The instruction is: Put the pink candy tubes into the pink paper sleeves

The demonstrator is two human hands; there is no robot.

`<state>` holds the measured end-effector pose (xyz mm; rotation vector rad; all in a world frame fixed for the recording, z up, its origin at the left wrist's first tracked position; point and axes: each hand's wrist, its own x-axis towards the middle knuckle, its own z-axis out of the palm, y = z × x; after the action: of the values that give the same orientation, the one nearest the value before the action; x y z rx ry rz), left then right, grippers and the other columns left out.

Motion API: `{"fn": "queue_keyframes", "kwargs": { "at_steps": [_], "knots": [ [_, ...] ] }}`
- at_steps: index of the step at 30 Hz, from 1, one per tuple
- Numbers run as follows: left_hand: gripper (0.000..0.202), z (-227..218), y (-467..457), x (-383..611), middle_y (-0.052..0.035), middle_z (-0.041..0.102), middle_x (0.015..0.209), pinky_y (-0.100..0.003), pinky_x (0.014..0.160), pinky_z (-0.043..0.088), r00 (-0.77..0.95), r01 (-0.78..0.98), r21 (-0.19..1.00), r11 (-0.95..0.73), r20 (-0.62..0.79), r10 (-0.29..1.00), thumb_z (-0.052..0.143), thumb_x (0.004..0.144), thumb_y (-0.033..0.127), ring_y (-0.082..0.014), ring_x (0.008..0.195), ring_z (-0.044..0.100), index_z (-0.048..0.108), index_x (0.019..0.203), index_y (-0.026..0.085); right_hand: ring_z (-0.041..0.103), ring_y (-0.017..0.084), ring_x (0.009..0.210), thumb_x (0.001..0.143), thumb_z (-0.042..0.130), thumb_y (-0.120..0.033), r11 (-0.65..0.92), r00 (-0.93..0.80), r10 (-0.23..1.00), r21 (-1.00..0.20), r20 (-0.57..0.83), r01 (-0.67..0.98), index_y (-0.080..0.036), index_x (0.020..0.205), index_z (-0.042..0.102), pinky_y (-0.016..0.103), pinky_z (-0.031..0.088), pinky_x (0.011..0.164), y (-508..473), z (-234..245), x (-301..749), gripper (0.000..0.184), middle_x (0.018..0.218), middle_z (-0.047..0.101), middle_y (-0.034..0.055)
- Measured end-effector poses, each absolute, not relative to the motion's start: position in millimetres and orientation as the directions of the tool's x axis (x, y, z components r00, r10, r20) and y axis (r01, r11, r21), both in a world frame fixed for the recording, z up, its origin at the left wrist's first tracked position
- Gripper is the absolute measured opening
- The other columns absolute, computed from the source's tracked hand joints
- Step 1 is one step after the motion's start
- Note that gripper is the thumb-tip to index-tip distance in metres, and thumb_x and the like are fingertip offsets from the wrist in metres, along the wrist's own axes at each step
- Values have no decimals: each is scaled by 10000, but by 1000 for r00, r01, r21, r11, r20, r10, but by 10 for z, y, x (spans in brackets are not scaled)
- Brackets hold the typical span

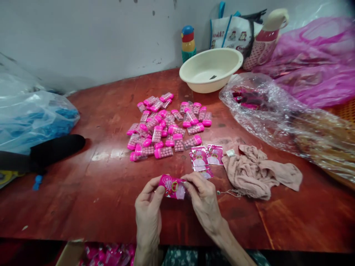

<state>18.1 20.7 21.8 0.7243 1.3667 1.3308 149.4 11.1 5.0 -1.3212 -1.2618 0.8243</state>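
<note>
My left hand [148, 207] and my right hand [203, 197] pinch the two ends of a small pink printed packet [173, 187] just above the near part of the red table [97, 184]. Both sets of fingers are closed on it. A short stack of similar pink packets [205, 157] lies just beyond my right hand. Farther back, a pile of several small clear containers with pink caps and pink balls inside [166, 125] covers the table's middle.
A crumpled beige cloth [257, 171] lies right of the packets. A cream basin [210, 68] stands at the back, with a clear plastic bag [277, 111] and a pink bag [318, 62] to its right. A blue-filled bag [30, 118] and a black sleeve [52, 147] are at left.
</note>
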Motion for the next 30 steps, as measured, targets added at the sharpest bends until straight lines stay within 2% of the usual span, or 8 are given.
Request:
{"fn": "queue_keyframes", "kwargs": {
  "at_steps": [6,11,25,28,30],
  "knots": [
    [232,149,192,196,-80,670,1084,-261,824,475,-208,-95,987,127,-144,967,666,746,215,-195,929,619,716,968,174,538,167,708,915,432,-167,219,51,965,-897,257,384,-175,819,630,280,439,644,101,4,1451,220,756,602,42],
    [80,144,178,231,-39,688,795,-219,717,491,-265,-125,992,22,-55,963,669,732,163,-159,780,618,739,771,161,500,181,703,926,343,-126,225,26,964,-870,263,438,-156,807,610,298,422,631,78,-11,1425,294,748,574,63],
    [83,96,139,432,-34,688,754,-248,724,505,-298,-347,925,154,-264,917,687,713,180,-155,745,620,726,772,136,562,179,700,874,368,-59,51,263,947,-894,185,445,-156,921,615,280,450,634,72,-77,1323,270,760,618,65],
    [92,88,137,453,-37,697,765,-249,738,506,-280,-372,910,182,-297,913,695,712,195,-153,762,625,727,771,132,567,183,690,863,376,-63,21,292,942,-895,168,446,-160,891,625,283,445,629,88,-112,1359,269,741,620,60],
    [88,91,154,414,-32,707,772,-234,740,506,-331,-387,907,167,-306,893,707,701,193,-140,763,630,730,768,139,562,188,667,854,384,-74,-14,331,932,-896,149,444,-158,857,631,293,436,616,110,-128,1448,261,721,616,59]
  ]
}}
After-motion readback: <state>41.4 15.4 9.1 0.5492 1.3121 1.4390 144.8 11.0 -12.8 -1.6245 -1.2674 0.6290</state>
